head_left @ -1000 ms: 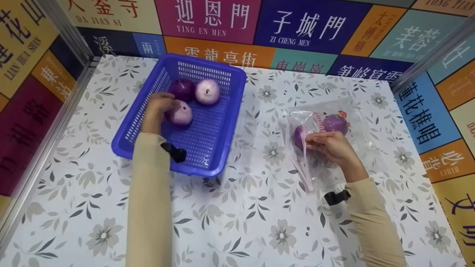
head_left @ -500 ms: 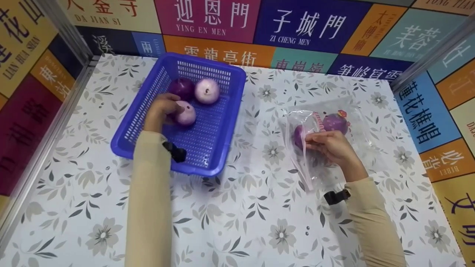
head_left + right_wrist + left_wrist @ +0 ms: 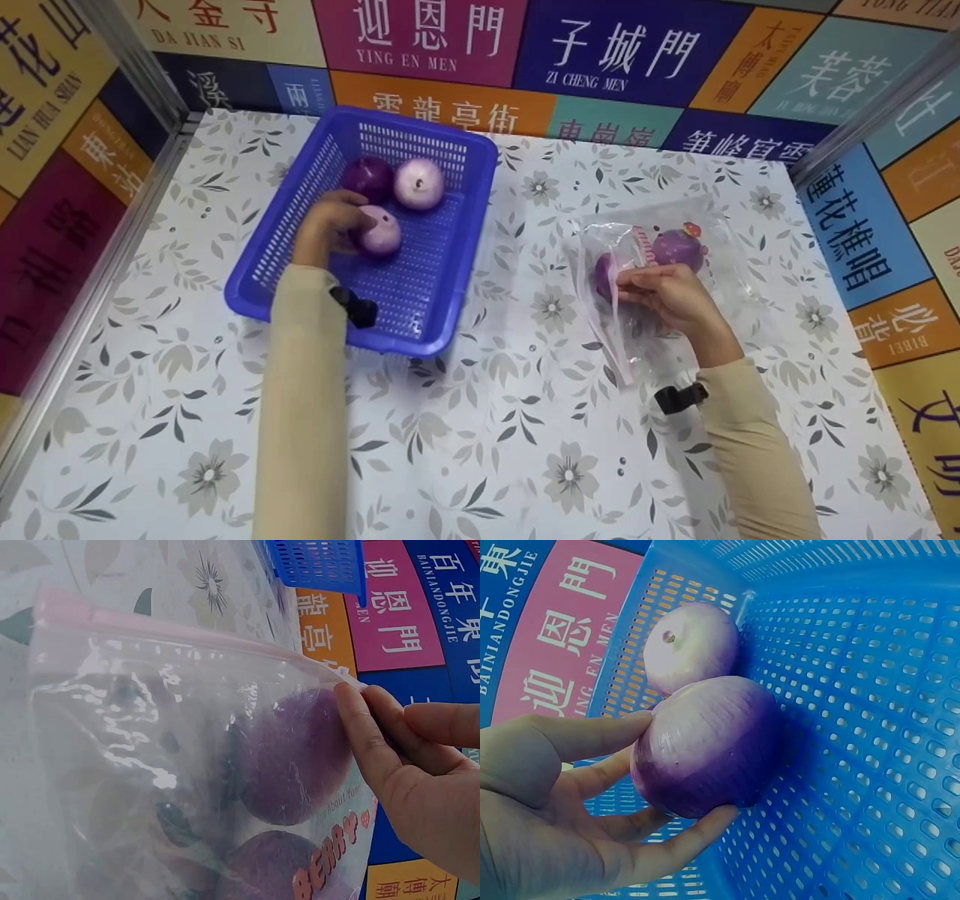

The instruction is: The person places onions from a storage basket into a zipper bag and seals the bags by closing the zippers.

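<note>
Inside the blue basket [image 3: 463, 247], my left hand [image 3: 327, 221] holds a pale purple onion [image 3: 380, 231]. The left wrist view shows its thumb and fingertips spread round that onion [image 3: 705, 746]. Behind it lie a dark purple onion [image 3: 367, 178] and a whitish onion [image 3: 418, 184]. On the right, my right hand [image 3: 675, 300] pinches the edge of a clear zip bag [image 3: 645, 352] near its pink strip. Through the plastic show two purple onions, one [image 3: 606, 276] close to the fingers and one [image 3: 677, 249] farther in. Red lettering is printed on the bag [image 3: 112, 765].
The table [image 3: 465, 450] has a white cover with grey flowers and leaves. Panels with coloured lettering [image 3: 600, 45] stand along the back and both sides. The basket stands near the back panel, with its perforated walls round the onions.
The left hand has shifted its onion slightly to the right within the basket. The right hand and the bag have stayed in place.
</note>
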Available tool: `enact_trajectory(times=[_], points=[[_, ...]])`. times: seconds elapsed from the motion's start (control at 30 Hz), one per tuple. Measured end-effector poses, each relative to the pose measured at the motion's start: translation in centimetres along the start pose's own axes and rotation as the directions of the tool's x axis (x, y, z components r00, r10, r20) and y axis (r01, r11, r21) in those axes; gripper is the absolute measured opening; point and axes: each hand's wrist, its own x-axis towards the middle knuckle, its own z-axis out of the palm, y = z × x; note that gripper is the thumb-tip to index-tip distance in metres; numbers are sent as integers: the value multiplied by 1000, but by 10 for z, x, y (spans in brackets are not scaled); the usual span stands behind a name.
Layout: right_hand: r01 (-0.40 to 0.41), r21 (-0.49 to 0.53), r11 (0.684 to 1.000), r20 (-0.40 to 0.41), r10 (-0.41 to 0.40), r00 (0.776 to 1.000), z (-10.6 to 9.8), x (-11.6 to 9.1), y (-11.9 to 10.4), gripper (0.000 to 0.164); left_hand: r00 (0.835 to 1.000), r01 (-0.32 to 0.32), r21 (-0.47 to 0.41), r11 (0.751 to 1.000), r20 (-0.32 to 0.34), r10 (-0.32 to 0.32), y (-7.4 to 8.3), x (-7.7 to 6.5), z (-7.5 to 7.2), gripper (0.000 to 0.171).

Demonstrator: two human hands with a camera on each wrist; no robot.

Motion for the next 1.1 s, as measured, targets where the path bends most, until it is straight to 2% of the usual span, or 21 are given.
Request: enact_trajectory(times=[0.53,1.1], points=[[6,8,1000,-6,-6,1000,-1,-1,-2,25,1000,8,-39,999,6,-8,2,0,-1,56],[1,-33,999,-16,-1,1000,-3,-4,-3,26,998,-61,-53,997,9,61,10,-6,7,54]])
